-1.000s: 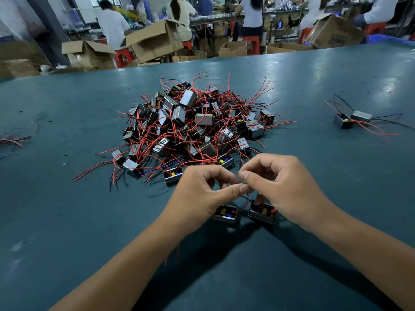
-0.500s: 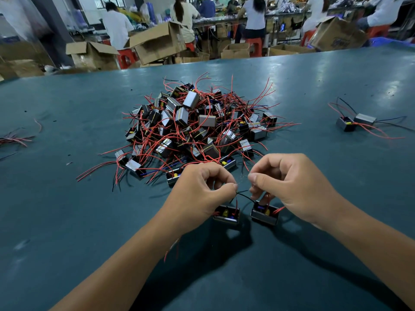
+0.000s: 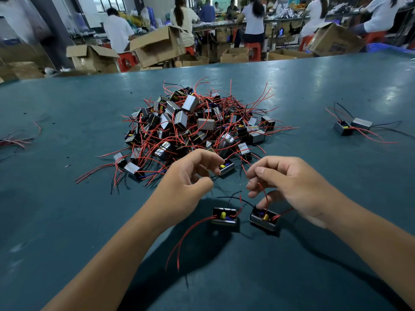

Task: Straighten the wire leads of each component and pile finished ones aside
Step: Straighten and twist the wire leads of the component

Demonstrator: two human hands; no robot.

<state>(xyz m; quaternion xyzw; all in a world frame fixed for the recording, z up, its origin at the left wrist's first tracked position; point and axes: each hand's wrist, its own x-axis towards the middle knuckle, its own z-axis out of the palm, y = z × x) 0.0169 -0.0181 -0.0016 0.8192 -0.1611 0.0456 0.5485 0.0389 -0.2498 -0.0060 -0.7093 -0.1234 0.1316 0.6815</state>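
Two small black box components lie on the green table just in front of me, one on the left (image 3: 224,217) and one on the right (image 3: 264,219), each with red and black leads. My left hand (image 3: 190,178) hovers above and left of them, fingers loosely curled and holding nothing. My right hand (image 3: 292,182) is above the right component, and its thumb and fingers pinch that component's red lead (image 3: 263,194). A long red lead (image 3: 190,232) trails from the left component toward me. The big tangled pile of components (image 3: 202,126) sits just beyond my hands.
Two components with spread leads (image 3: 352,127) lie apart at the right. Loose red and black wires (image 3: 13,140) lie at the table's left edge. Cardboard boxes (image 3: 157,46) and seated people stand beyond the far edge.
My hands were pinched together over the leads and have drawn apart. The left hand let go of the wire. Both components now show fully below my hands.
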